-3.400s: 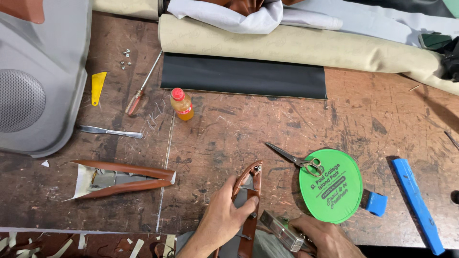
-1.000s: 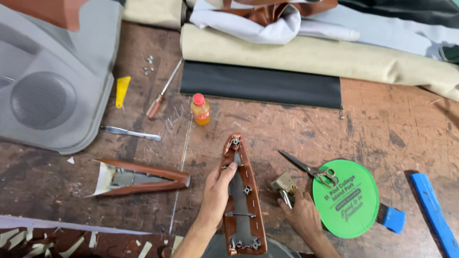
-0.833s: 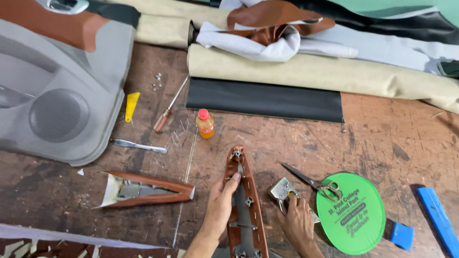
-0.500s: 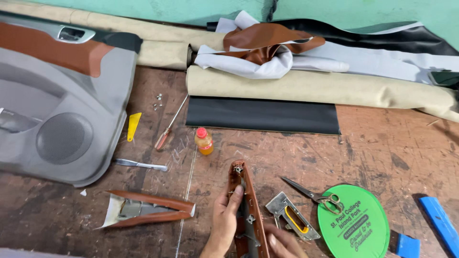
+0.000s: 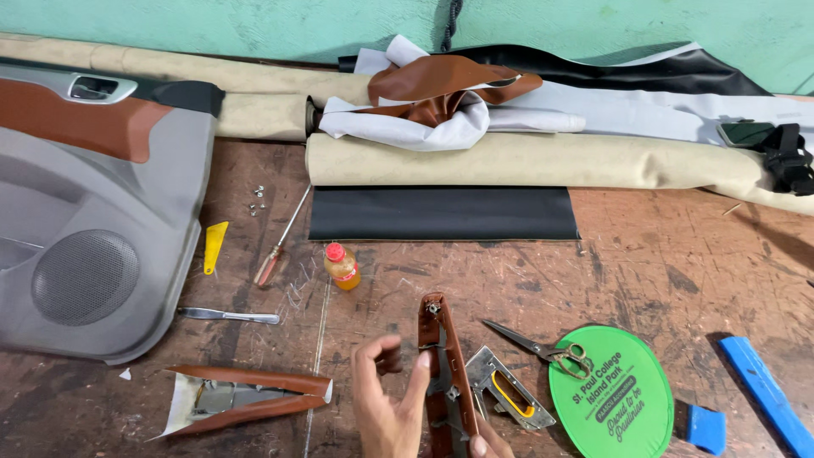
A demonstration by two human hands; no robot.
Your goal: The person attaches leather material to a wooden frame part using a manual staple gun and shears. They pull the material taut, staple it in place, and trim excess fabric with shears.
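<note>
A long narrow brown leather-covered trim piece (image 5: 437,373) with metal clips on its inner side stands on edge at the bottom centre. My left hand (image 5: 383,403) is just left of it. One fingertip rests against the trim's left side and the other fingers are curled and apart, holding nothing. Only a fingertip of my right hand (image 5: 485,446) shows at the bottom edge, touching the trim's lower end. A metal staple gun (image 5: 509,394) with a yellow insert lies on the table right of the trim.
Scissors (image 5: 543,348) lie against a green round lid (image 5: 619,399), with blue plastic pieces (image 5: 767,390) further right. A second trim piece (image 5: 246,399), glue bottle (image 5: 342,265), screwdriver (image 5: 280,242), yellow pry tool (image 5: 214,246), grey door panel (image 5: 85,220), black sheet (image 5: 441,212) and beige rolls (image 5: 551,161) surround them.
The view has tilted up toward the wall. The trim piece came up onto the table. My right hand set the staple gun down and dropped to the bottom edge; my left fingers lifted off the trim.
</note>
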